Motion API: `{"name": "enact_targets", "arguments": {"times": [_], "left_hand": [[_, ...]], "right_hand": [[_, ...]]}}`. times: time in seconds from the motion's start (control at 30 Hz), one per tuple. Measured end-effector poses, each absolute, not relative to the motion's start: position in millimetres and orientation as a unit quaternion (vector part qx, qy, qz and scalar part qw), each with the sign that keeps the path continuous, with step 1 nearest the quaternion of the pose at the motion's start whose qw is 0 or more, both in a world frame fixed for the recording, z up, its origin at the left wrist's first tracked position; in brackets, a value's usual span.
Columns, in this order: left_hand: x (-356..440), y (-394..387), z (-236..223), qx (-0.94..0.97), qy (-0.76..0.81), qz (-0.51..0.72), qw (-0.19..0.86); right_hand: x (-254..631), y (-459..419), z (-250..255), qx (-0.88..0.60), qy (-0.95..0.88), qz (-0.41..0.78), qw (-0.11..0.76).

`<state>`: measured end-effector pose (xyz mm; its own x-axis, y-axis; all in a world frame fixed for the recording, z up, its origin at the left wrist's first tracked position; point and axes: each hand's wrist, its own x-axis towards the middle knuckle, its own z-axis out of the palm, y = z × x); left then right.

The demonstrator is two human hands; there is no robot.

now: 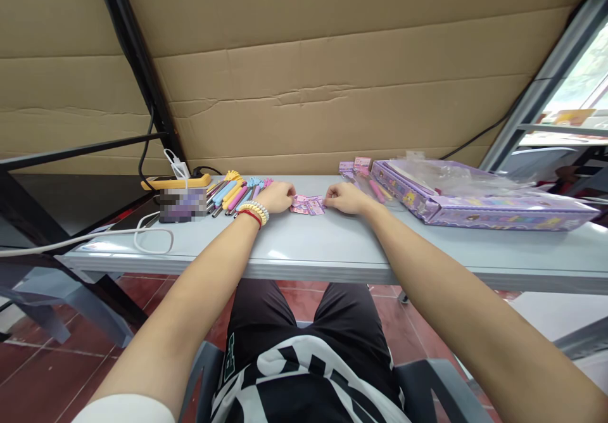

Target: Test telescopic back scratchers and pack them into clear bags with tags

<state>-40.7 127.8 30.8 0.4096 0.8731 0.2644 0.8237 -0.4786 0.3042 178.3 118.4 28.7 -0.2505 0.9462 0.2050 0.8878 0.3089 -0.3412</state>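
Note:
Small pink printed cards (308,206) lie on the light grey table in front of me, between my two hands. My left hand (278,196) is closed, its fingertips pinching the left end of the cards. From the other side, my right hand (346,198) has its thumb and fingers pressed together at the right edge of the cards. Just left of my left hand is a row of colourful pens (232,195) with yellow, blue and pink tops. Beyond my right hand are clear packets with pink header cards (361,164), some holding pens.
A purple printed box (494,211) with clear plastic on top takes up the right of the table (323,246). At the left are a yellow power strip (197,181), a white cable (95,235) and a blurred-out item. Cardboard (308,81) walls off the back.

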Motion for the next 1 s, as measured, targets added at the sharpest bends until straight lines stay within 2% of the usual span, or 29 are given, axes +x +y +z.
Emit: {"name": "enact_targets", "arguments": {"times": [0.17, 0.37, 0.5, 0.7, 1.0], "left_hand": [[-39, 126, 34, 0.825, 0.532, 0.186, 0.04], [-59, 127, 49, 0.704, 0.665, 0.246, -0.04], [-92, 128, 58, 0.603, 0.757, 0.238, -0.079], [-119, 135, 58, 0.589, 0.782, 0.193, -0.07], [-96, 123, 69, 0.618, 0.781, 0.09, 0.002]], "right_hand": [[179, 120, 28, -0.58, -0.79, 0.084, 0.178], [179, 118, 29, -0.584, -0.79, 0.095, 0.161], [179, 120, 28, -0.582, -0.791, 0.101, 0.156], [180, 122, 26, -0.577, -0.796, 0.104, 0.151], [179, 122, 27, -0.575, -0.799, 0.107, 0.144]]}}
